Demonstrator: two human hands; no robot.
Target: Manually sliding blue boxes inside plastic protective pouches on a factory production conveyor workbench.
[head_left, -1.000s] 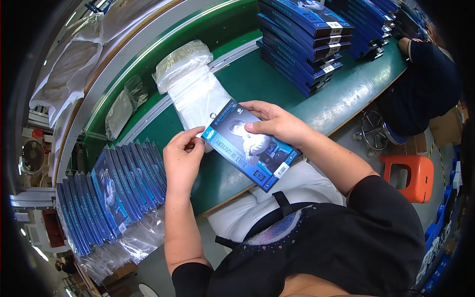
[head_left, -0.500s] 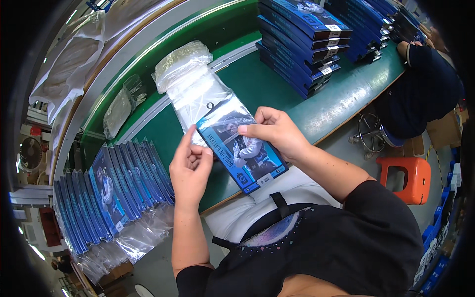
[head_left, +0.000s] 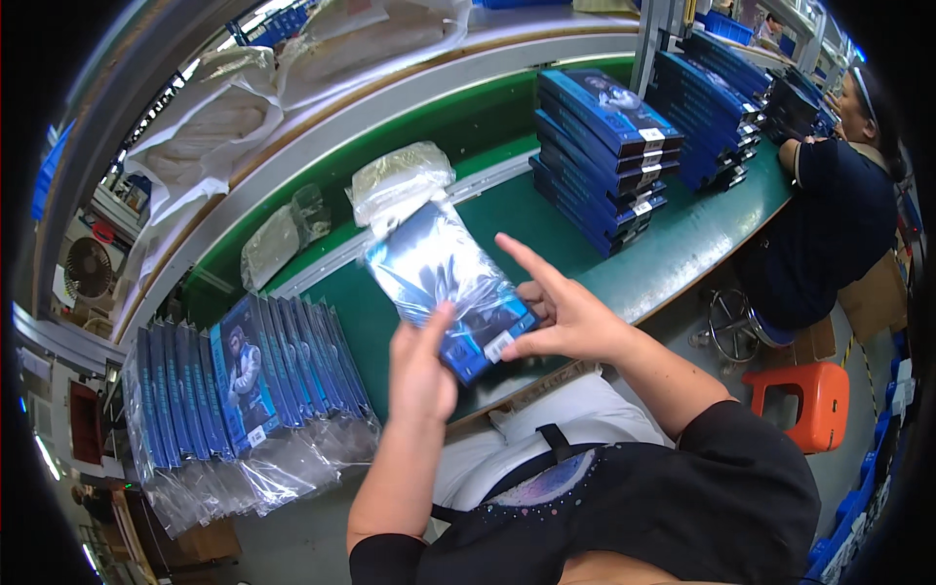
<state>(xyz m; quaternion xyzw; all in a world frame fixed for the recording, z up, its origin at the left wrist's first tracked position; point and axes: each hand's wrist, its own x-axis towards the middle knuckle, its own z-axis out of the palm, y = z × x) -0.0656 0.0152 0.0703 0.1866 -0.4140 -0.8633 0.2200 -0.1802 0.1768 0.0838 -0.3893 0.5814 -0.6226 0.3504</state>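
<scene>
A flat blue box (head_left: 476,336) lies tilted between my hands over the green table, its far part inside a glossy clear plastic bag (head_left: 429,255). My left hand (head_left: 421,375), slightly blurred, grips the box's left side with the thumb on top; its other fingers are mostly hidden. At the lower right corner, my right hand (head_left: 575,317) holds the box between thumb and curled fingers, while the index finger points outward. Just beyond is a thick pack of clear bags (head_left: 402,180).
Bagged blue boxes (head_left: 283,361) stand in a row at the left. Tall stacks of blue boxes (head_left: 604,146) rise at the far right of the green table (head_left: 673,249). A person (head_left: 843,214) sits at the right, near an orange stool (head_left: 801,405). Another bag pack (head_left: 273,244) leans at the back.
The box has gone from bare to partly inside the clear bag. My left thumb is now on top of the box, and my right hand has shifted to its near corner. The view has tilted up.
</scene>
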